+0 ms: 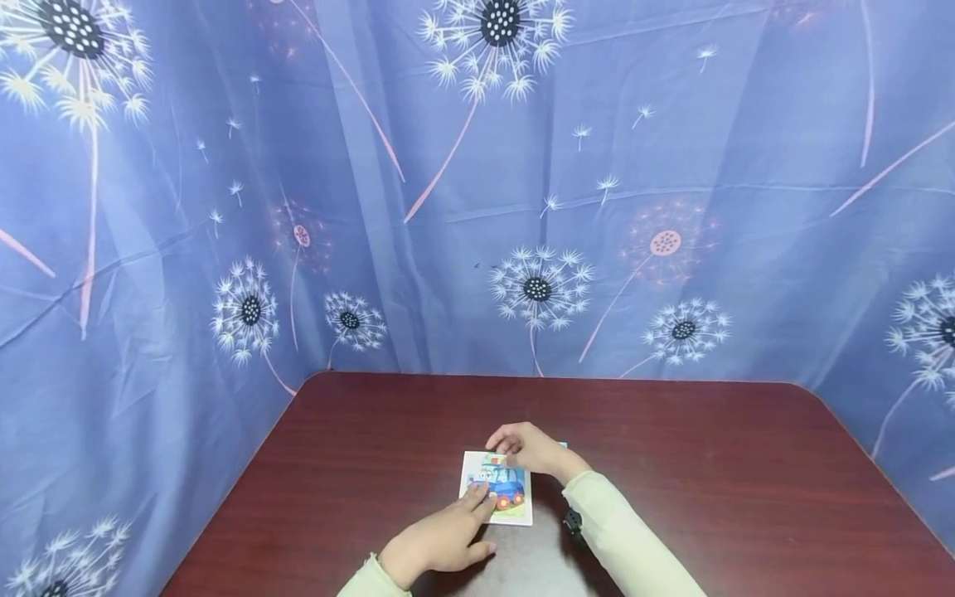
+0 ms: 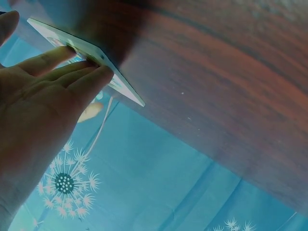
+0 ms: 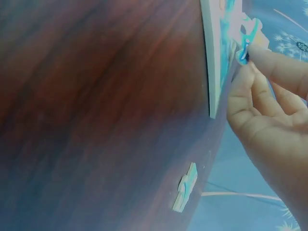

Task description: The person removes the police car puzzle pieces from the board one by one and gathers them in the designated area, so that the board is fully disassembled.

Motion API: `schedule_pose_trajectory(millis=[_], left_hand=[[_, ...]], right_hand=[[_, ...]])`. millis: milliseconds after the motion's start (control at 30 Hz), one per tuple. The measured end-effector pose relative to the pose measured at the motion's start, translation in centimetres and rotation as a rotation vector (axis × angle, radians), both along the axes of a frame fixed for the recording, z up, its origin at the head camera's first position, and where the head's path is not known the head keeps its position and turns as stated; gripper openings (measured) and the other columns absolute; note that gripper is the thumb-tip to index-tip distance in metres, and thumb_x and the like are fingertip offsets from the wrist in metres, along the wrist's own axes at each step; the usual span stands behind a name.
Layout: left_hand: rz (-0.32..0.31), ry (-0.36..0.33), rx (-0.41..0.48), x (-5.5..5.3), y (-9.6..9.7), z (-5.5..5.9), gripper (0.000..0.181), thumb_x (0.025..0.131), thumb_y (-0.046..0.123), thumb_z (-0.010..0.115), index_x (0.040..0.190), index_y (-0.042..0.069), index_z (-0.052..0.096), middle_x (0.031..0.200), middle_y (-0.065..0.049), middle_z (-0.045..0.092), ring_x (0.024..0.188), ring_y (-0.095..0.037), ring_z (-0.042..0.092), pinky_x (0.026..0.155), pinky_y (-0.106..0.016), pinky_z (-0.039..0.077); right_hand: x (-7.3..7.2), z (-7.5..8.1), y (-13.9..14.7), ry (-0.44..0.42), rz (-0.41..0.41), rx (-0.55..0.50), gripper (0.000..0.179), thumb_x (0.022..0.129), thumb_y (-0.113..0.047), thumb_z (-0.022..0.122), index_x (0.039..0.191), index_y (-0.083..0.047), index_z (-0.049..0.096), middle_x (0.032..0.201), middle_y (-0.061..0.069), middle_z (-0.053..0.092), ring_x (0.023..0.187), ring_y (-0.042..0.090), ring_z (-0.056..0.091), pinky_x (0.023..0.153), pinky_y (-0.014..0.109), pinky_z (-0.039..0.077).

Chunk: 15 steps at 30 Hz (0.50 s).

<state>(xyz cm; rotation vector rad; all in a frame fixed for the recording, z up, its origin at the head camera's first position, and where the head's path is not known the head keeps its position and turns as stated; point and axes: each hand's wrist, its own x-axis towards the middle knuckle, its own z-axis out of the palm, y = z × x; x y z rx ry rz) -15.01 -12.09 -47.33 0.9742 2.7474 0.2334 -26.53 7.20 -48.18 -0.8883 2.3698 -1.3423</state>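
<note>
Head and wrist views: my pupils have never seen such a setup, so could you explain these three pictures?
No robot here: one person works bare-handed. The head view comes from a camera worn on the head, looking down; each wrist view comes from a camera on that wrist. On the dark red-brown, wood-grained table lies a flat, white-edged rectangular board picturing a blue cartoon car. The left hand touches it. The right hand pinches a small blue-and-white knobbed piece; a second small, flat piece lies on the table.
</note>
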Motion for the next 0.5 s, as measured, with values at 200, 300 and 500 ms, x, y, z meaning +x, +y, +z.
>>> schedule_pose_trajectory(millis=[200,300,500], left_hand=[[0.024,-0.029,0.012,0.1,0.0,0.3,0.064,0.095,0.037,0.057,0.144,-0.001,0.04,0.151,-0.024,0.032,0.14,-0.033,0.031,0.11,-0.043,0.034],[0.027,-0.03,0.011,0.2,0.1,0.4,0.064,0.095,0.037,0.057,0.144,-0.001,0.04,0.15,-0.024,0.032,0.14,-0.034,0.031,0.11,-0.043,0.033],[0.007,-0.019,0.011,0.1,0.0,0.3,0.063,0.095,0.036,0.057,0.143,-0.002,0.041,0.15,-0.024,0.033,0.139,-0.034,0.031,0.11,-0.042,0.033]], right_hand=[[-0.3,0.5,1.3,0.039,-0.021,-0.072,0.017,0.084,0.012,0.061,0.097,0.006,0.068,0.088,0.017,0.069,0.08,0.021,0.063,0.069,0.025,0.052],[-0.2,1.2,2.5,0.021,-0.048,-0.111,0.015,0.086,0.008,0.061,0.099,0.006,0.068,0.09,0.02,0.069,0.08,0.019,0.062,0.067,0.024,0.051],[-0.5,1.7,6.2,-0.01,-0.12,-0.159,0.017,0.089,-0.003,0.065,0.104,0.003,0.069,0.092,0.017,0.07,0.077,0.019,0.061,0.069,0.034,0.053]])
